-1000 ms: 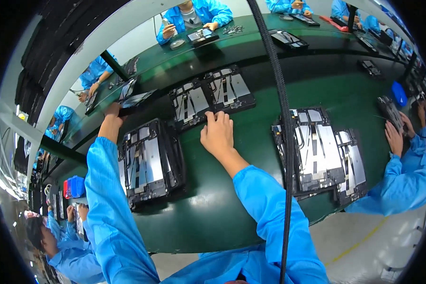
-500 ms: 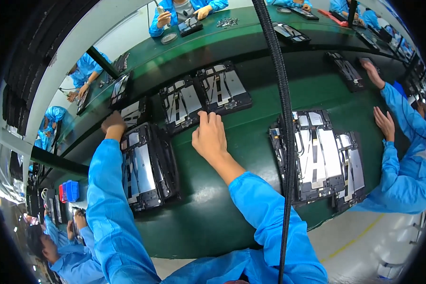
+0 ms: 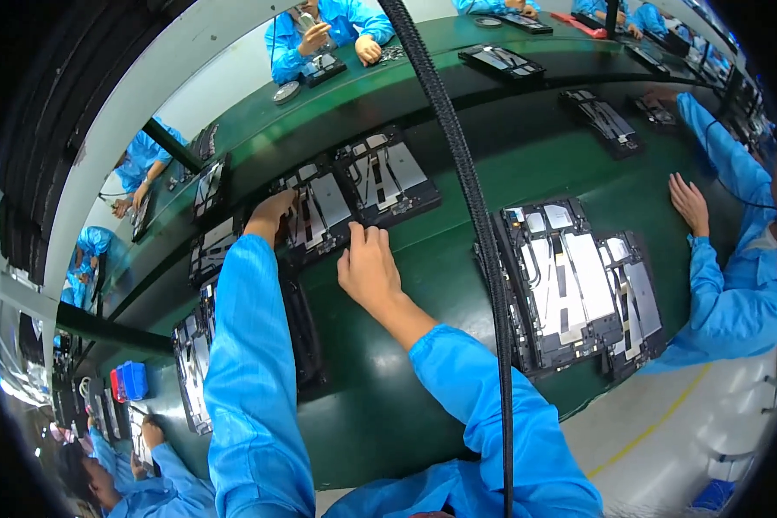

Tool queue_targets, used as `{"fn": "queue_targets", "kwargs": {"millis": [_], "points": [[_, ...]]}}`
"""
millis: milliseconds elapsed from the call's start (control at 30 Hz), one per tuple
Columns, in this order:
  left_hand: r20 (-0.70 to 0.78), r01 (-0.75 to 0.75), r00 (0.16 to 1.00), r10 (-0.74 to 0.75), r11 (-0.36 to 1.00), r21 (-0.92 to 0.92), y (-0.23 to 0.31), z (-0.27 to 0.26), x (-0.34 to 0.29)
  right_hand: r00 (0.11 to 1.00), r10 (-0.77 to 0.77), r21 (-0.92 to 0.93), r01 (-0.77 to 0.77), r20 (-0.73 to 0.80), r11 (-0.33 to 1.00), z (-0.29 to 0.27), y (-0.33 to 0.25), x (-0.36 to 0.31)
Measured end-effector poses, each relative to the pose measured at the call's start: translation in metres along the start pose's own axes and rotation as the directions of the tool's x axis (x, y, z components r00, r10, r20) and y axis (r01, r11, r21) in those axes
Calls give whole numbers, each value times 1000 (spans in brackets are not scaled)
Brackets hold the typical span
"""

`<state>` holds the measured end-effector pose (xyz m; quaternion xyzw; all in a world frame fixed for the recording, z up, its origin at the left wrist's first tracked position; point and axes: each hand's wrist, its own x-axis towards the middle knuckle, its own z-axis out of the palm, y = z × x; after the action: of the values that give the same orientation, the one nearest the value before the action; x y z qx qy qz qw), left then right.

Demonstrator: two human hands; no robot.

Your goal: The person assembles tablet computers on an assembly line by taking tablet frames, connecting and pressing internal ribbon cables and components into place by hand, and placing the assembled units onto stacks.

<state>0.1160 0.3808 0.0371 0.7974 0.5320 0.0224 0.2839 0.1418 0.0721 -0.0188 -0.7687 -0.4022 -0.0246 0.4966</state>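
Note:
My left hand (image 3: pixel 272 212) grips the left edge of an opened tablet in a black holder (image 3: pixel 319 207), silver battery plates and dark cables showing; its fingertips are partly hidden. At the near right corner of that holder is my right hand (image 3: pixel 370 269), fingers slightly bent and apart, the index fingertip touching the corner. Just right of it lies another opened tablet (image 3: pixel 397 173). Under my left sleeve is a stack of black holders (image 3: pixel 306 332), partly covered, with opened tablet parts (image 3: pixel 194 367) on the sleeve's left side.
A large stack of opened tablets (image 3: pixel 570 285) stands on the green bench (image 3: pixel 406 388) at right. A black braided cable (image 3: pixel 457 147) hangs across the view. A co-worker's hand (image 3: pixel 689 204) rests on the bench at right. One more opened tablet (image 3: pixel 211 250) lies far left.
My left hand has moved right, from the far left tablet to the left edge of the middle one. My right hand has shifted slightly left and nearer. The whole view has turned somewhat.

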Motion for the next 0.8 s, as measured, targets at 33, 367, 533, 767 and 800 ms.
{"fn": "queue_targets", "kwargs": {"millis": [33, 367, 533, 767, 800], "points": [[-106, -8, 994, -16, 976, -220, 0, 9, -4, 1000, 10, -8, -10, 1, 1000, -3, 5, -1], [-25, -30, 1000, 18, 679, -734, 47, -22, -23, 998, 26, 136, -19, -51, 990, -15, 4, 4], [-143, -178, 984, 110, 727, -663, 102, -19, -77, 967, -19, 126, 52, -253, 991, -16, 37, 2], [7, -95, 971, 239, 413, -906, 51, -62, -250, 859, 308, 530, -51, -409, 846, -40, 18, -16], [-2, -109, 970, 244, 425, -899, 27, -56, -259, 880, 325, 594, -62, -347, 802, -45, 20, -24]]}}
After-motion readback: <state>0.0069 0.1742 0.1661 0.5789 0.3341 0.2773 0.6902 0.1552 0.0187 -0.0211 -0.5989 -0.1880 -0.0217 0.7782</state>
